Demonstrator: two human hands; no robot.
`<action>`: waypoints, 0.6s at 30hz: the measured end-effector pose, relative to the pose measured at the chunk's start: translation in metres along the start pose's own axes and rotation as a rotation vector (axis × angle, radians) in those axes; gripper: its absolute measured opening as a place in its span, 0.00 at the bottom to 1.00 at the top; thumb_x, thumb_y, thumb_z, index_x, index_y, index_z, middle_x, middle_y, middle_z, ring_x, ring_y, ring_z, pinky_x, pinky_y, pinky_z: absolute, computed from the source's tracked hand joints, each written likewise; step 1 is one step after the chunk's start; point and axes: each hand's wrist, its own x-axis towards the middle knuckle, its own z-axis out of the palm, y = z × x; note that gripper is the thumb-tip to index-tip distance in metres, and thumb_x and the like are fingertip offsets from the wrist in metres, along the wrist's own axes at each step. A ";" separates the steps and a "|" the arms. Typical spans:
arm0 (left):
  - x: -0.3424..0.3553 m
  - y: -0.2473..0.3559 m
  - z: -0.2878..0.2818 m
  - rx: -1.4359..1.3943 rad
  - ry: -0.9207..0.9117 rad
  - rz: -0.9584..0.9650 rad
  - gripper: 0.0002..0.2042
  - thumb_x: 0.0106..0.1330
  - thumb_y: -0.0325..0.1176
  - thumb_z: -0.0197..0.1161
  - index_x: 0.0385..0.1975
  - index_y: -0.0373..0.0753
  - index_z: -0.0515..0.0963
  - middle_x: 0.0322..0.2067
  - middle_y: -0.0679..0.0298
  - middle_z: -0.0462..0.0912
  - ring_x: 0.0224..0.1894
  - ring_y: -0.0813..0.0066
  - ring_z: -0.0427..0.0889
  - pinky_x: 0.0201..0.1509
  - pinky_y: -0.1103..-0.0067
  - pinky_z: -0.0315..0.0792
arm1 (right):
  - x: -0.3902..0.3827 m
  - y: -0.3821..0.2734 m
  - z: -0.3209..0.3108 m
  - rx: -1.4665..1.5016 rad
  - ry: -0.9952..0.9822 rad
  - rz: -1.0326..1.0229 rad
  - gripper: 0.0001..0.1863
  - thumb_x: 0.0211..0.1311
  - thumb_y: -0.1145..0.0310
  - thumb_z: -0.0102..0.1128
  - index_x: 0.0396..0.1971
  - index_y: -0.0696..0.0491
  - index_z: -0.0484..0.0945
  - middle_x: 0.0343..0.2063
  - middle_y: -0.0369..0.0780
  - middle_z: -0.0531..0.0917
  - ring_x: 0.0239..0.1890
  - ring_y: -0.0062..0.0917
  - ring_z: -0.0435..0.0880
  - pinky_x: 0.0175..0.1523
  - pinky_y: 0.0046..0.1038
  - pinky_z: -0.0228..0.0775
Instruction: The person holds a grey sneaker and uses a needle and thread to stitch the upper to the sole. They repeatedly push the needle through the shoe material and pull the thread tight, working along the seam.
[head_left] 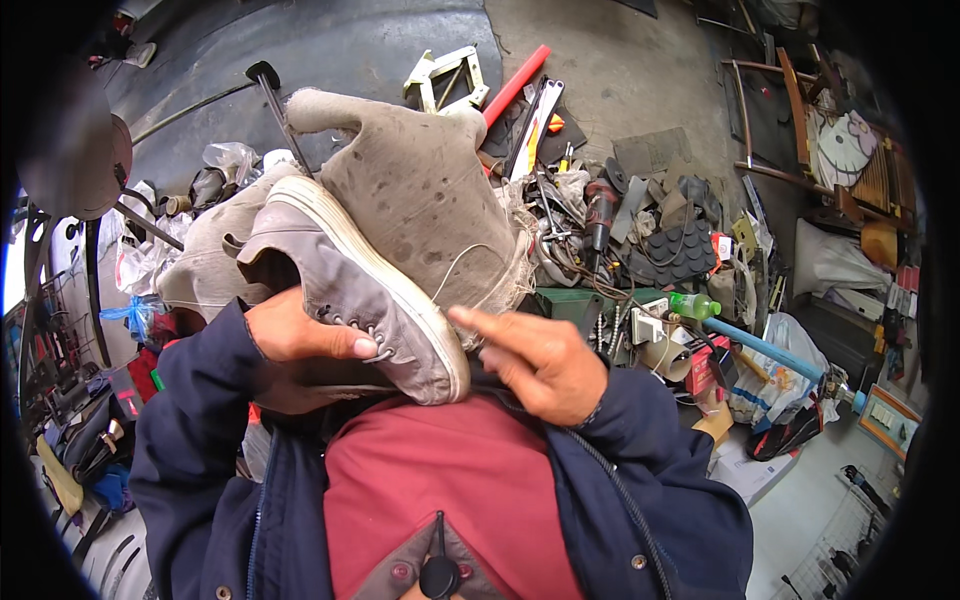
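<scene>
From my remote post, my left hand [290, 330] grips a white-soled grey canvas sneaker [360, 295] over a stained grey cloth [415, 190], heel upper left, toe lower right, as my right hand [550, 367], nearer the toe, spreads its fingers beside the edge.

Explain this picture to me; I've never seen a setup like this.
No machine is at work here: these are a person's bare hands, seen from a wide fisheye camera worn on the head and looking down, so straight edges bend. The left hand grips a grey canvas sneaker, thumb at the laces. The right hand, fingers apart, is at the sole's edge; I can't tell whether it touches. Behind the shoe spreads a spotted grey cloth. Clutter fills the right, including a green plastic bottle.
</scene>
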 end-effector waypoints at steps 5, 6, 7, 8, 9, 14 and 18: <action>-0.001 -0.003 0.005 -0.102 0.038 -0.014 0.27 0.66 0.31 0.74 0.64 0.33 0.75 0.58 0.59 0.83 0.61 0.68 0.79 0.69 0.70 0.69 | 0.001 0.000 0.011 0.059 -0.037 0.008 0.26 0.67 0.81 0.58 0.65 0.56 0.76 0.36 0.50 0.84 0.36 0.45 0.85 0.43 0.36 0.77; -0.002 -0.005 0.005 -0.113 0.042 -0.007 0.27 0.66 0.31 0.74 0.64 0.33 0.75 0.58 0.59 0.83 0.61 0.68 0.79 0.69 0.70 0.69 | 0.001 0.001 0.010 0.050 -0.040 0.007 0.25 0.67 0.81 0.58 0.65 0.56 0.77 0.36 0.50 0.83 0.36 0.45 0.85 0.43 0.36 0.77; -0.002 -0.006 0.005 -0.123 0.046 0.000 0.27 0.67 0.32 0.73 0.64 0.33 0.75 0.58 0.59 0.83 0.61 0.68 0.79 0.69 0.70 0.69 | 0.002 0.000 0.009 0.039 -0.049 0.006 0.25 0.67 0.81 0.58 0.64 0.56 0.77 0.36 0.50 0.83 0.36 0.45 0.85 0.43 0.37 0.77; -0.002 -0.008 0.005 -0.122 0.047 0.019 0.27 0.67 0.33 0.73 0.64 0.33 0.75 0.58 0.59 0.83 0.61 0.68 0.79 0.69 0.70 0.69 | 0.003 0.000 0.008 0.027 -0.057 0.004 0.25 0.67 0.81 0.58 0.64 0.56 0.77 0.36 0.50 0.84 0.36 0.45 0.85 0.42 0.37 0.77; -0.002 -0.009 0.005 -0.122 0.049 0.039 0.27 0.67 0.33 0.73 0.64 0.32 0.75 0.58 0.59 0.83 0.61 0.68 0.79 0.68 0.71 0.70 | 0.003 -0.001 0.006 0.016 -0.070 0.008 0.24 0.67 0.80 0.58 0.64 0.56 0.77 0.35 0.50 0.84 0.36 0.46 0.85 0.42 0.37 0.77; -0.001 -0.013 0.004 -0.124 0.070 0.072 0.27 0.68 0.36 0.73 0.63 0.32 0.74 0.57 0.60 0.83 0.60 0.69 0.79 0.68 0.71 0.70 | 0.006 -0.006 0.004 -0.022 -0.095 0.006 0.24 0.67 0.80 0.58 0.63 0.56 0.78 0.37 0.50 0.85 0.37 0.46 0.86 0.42 0.38 0.78; -0.001 -0.016 0.003 -0.103 0.091 0.099 0.28 0.68 0.36 0.73 0.64 0.32 0.73 0.57 0.60 0.83 0.60 0.69 0.79 0.67 0.72 0.71 | 0.007 -0.009 0.003 -0.043 -0.103 0.028 0.23 0.67 0.79 0.58 0.63 0.56 0.78 0.40 0.51 0.86 0.39 0.47 0.87 0.44 0.38 0.79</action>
